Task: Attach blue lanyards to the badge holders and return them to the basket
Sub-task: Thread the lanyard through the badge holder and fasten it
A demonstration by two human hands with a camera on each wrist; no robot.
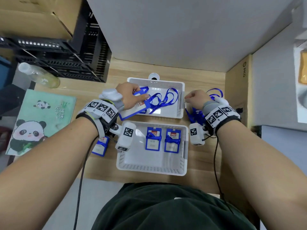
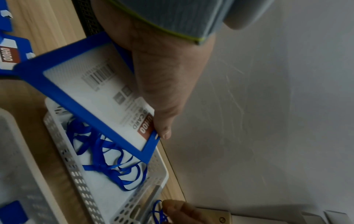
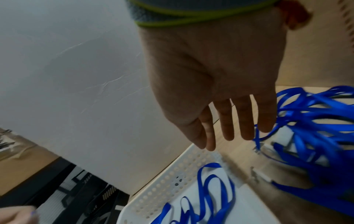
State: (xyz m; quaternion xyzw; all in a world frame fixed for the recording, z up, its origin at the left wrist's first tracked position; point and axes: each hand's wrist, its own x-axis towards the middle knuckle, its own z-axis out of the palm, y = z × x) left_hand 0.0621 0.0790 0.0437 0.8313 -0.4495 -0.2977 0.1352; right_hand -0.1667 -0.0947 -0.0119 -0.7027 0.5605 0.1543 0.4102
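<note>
My left hand (image 1: pixel 131 95) grips a blue-framed badge holder (image 1: pixel 132 112) by its top end and holds it tilted over the left side of the far white basket (image 1: pixel 181 100). In the left wrist view my thumb (image 2: pixel 164 131) presses on the holder (image 2: pixel 91 97) by its red label. Loose blue lanyards (image 1: pixel 162 100) lie in that basket. My right hand (image 1: pixel 196 98) hovers at the basket's right rim, fingers curled, thumb against forefinger, seemingly pinching a thin lanyard cord (image 3: pixel 257 136) from the lanyard pile (image 1: pixel 196 113). The near basket (image 1: pixel 149 170) holds two badge holders (image 1: pixel 153 138) with lanyards.
Another badge holder (image 1: pixel 99 146) lies on the table left of the near basket. A panda booklet (image 1: pixel 41 120) and a clear bottle (image 1: pixel 38 75) sit at the left, black crates (image 1: pixel 66 47) behind them. A cardboard box (image 1: pixel 237 97) stands at the right.
</note>
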